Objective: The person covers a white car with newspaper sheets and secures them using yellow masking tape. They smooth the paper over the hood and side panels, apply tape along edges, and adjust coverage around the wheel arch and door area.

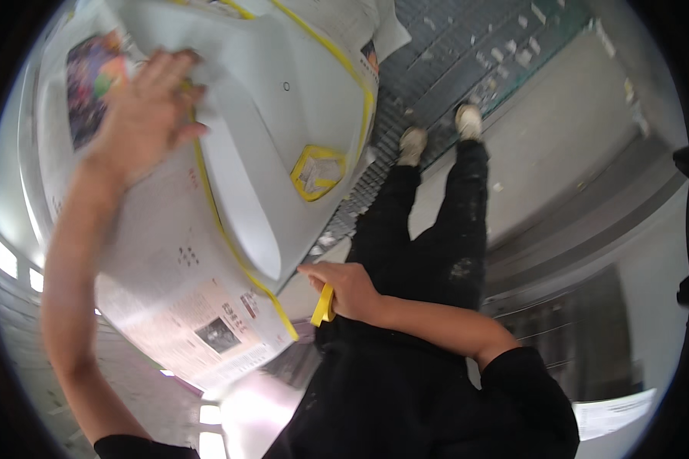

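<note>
A white car body panel [283, 115] is masked with sheets of newspaper [168, 268] held on by yellow tape [214, 214] along the edges. My left hand [149, 115] is raised and pressed flat on the newspaper near the yellow tape line, by a colourful printed page [92, 84]. My right hand [344, 287] is lower, beside the panel's bottom edge, and grips a roll of yellow masking tape [324, 304]. A small square opening framed in yellow tape [318, 172] sits on the panel between the two hands.
My legs in dark trousers [429, 222] and pale shoes [467, 118] stand on a metal floor grate [452, 53]. A pale concrete floor [566, 145] lies to the right, with a dark wall section [574, 336] beyond. Bright lights [0, 252] show at the left rim.
</note>
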A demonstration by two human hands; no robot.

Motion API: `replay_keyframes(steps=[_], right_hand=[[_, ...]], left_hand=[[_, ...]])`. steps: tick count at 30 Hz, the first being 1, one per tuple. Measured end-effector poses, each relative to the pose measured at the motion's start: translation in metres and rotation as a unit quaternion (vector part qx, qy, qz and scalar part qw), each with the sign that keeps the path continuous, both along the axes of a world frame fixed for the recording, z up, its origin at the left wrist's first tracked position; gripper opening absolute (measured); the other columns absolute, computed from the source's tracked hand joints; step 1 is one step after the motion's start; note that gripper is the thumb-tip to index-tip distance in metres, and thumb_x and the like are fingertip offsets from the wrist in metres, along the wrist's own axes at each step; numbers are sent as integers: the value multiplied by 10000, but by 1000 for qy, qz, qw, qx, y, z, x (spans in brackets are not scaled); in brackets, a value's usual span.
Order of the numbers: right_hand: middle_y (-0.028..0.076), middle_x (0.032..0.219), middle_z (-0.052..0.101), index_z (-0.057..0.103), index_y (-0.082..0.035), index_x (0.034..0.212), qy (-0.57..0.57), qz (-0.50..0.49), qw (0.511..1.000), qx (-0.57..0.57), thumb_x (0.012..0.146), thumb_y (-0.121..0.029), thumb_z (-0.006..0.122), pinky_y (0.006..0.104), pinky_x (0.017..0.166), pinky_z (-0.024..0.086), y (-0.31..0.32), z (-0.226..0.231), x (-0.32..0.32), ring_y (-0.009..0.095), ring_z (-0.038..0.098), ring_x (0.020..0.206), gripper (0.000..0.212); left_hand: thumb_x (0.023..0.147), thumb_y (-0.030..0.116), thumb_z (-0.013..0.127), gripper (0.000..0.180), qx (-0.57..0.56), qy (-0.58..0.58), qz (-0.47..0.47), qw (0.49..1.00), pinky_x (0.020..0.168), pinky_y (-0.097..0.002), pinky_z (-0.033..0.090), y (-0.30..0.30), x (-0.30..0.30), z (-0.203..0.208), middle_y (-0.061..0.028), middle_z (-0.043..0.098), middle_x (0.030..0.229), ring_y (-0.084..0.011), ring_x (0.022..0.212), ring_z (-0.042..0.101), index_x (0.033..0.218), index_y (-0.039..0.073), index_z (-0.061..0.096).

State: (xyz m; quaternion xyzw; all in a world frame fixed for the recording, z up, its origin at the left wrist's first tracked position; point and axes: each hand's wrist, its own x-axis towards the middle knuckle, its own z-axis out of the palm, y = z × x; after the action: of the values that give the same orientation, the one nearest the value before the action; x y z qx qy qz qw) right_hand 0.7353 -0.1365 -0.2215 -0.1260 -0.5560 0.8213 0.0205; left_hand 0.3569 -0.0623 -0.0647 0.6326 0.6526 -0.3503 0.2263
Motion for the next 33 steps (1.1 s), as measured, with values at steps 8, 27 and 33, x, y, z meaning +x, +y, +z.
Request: replay_keyframes(steps=[8,27,33], right_hand=[[107,796,680,742,5,1002,179,148,957,175,869,-24,787,337,591,521,149,64,-117,267,679,670,143],[244,1190,682,725,29,1120,838,476,121,239,832,-102,742,365,928,545,-83,308,-261,363,665,1095,317],[266,1054,752,796,20,959,826,417,-181,333,896,-187,662,459,890,587,-145,222,-109,395,729,1041,254]], left_hand=[[794,347,843,669,147,-119,401,896,1224,-515,345,-141,206,37,-189,530,1502,-371,1456,432,1374,84,642],[986,37,652,410,708,260,467,-462,998,-348,498,-7,230,-42,-99,572,1289,-206,1192,589,1373,8,519],[1017,62,643,663,773,208,213,-560,1023,-344,482,64,107,-103,-117,528,1349,-197,1220,552,1585,-25,313]])
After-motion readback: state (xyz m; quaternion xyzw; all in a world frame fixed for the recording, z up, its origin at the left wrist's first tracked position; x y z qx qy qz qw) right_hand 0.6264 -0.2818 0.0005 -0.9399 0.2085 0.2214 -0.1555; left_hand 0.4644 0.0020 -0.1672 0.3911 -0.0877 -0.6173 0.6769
